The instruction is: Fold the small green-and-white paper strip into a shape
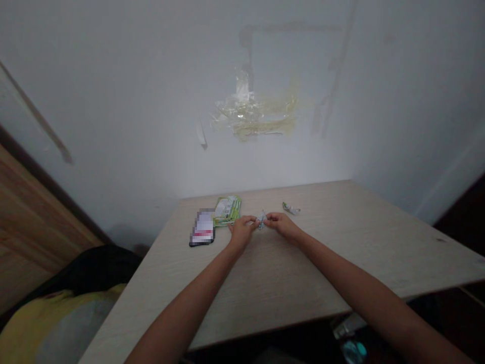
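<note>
Between my two hands, just above the middle of the table, is a small crumpled whitish wrapper, perhaps clear plastic; its exact kind is too small to make out. My left hand pinches its left side with thumb and fingers. From the right, my right hand has its fingertips closed on the other side. A stack of green and white packets lies right behind my left hand. Farther back, to the right of my hands, rests a small twisted green and clear wrapper.
A phone with a blurred-out screen lies left of the packets. The pale wooden table meets a wall with old tape on it. Dark and yellow cloth is heaped at lower left. Objects sit under the table's front edge.
</note>
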`<state>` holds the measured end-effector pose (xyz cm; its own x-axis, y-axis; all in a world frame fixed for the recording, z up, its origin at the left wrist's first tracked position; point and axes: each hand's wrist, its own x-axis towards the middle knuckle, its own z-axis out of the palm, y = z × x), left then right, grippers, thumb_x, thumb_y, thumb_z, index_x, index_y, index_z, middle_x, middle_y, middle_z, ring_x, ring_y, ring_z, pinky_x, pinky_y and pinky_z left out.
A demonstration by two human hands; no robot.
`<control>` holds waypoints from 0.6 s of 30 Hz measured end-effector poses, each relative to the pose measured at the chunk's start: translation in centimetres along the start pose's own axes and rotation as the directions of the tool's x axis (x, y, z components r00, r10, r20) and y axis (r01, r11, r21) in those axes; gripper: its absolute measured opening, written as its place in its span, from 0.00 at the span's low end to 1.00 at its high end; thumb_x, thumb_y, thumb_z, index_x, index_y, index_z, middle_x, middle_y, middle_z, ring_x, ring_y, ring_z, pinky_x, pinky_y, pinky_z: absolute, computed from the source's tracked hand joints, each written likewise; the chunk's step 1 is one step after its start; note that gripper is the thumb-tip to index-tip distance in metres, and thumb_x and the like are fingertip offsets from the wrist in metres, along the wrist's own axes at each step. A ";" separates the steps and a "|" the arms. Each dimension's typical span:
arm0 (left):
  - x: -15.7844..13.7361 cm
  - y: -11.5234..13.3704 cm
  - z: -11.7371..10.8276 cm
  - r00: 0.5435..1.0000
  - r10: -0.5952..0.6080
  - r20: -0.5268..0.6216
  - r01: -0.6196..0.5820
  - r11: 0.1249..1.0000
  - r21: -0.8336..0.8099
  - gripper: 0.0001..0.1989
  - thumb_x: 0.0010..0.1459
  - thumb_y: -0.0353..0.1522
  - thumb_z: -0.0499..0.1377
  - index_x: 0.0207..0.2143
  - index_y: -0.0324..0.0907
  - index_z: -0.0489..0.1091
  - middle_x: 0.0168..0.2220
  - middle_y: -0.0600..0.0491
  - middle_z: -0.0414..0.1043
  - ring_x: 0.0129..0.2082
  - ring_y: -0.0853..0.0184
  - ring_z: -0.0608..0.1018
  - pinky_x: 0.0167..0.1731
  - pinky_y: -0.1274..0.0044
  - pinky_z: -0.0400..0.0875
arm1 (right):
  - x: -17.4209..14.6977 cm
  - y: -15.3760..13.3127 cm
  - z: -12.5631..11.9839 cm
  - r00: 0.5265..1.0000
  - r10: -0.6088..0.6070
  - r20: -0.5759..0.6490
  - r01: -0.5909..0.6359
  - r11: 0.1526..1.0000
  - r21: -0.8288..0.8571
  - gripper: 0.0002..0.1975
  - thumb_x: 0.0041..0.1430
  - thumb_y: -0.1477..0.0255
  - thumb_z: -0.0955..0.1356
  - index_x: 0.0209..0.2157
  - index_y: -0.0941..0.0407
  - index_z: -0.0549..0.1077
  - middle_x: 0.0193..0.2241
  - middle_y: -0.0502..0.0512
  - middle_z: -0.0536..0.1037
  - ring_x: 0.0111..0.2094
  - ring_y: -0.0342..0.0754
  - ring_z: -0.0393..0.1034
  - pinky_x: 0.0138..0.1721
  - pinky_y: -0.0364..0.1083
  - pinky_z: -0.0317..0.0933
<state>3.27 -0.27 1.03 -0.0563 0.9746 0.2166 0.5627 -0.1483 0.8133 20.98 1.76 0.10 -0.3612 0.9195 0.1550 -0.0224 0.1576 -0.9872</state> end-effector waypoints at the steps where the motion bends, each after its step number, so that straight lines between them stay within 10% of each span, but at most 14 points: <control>1: 0.1 -0.1 0.0 1.000 0.000 -0.001 0.000 1.000 -0.011 0.08 0.52 0.39 0.61 0.32 0.48 0.79 0.42 0.53 0.80 0.51 0.55 0.74 0.63 0.51 0.38 | 0.0 0.0 0.0 1.000 0.005 0.007 -0.005 1.000 0.001 0.17 0.45 0.58 0.74 0.29 0.58 0.75 0.28 0.50 0.76 0.32 0.47 0.67 0.39 0.45 0.58; 7: 0.4 -0.6 0.2 1.000 0.015 -0.001 -0.015 0.999 -0.031 0.08 0.51 0.39 0.61 0.31 0.47 0.79 0.41 0.51 0.80 0.51 0.54 0.74 0.62 0.49 0.34 | 0.1 0.2 -0.3 1.000 0.011 0.029 -0.011 1.000 0.004 0.16 0.45 0.58 0.74 0.29 0.57 0.75 0.29 0.51 0.76 0.33 0.48 0.67 0.40 0.45 0.58; 18: 0.7 -1.1 0.6 0.998 0.049 -0.032 -0.050 0.998 -0.033 0.08 0.51 0.37 0.60 0.29 0.46 0.79 0.37 0.53 0.80 0.45 0.60 0.76 0.54 0.63 0.60 | 0.3 0.4 -0.5 0.998 0.025 0.056 -0.026 1.000 0.010 0.17 0.45 0.59 0.74 0.30 0.58 0.76 0.29 0.51 0.77 0.33 0.48 0.67 0.42 0.46 0.58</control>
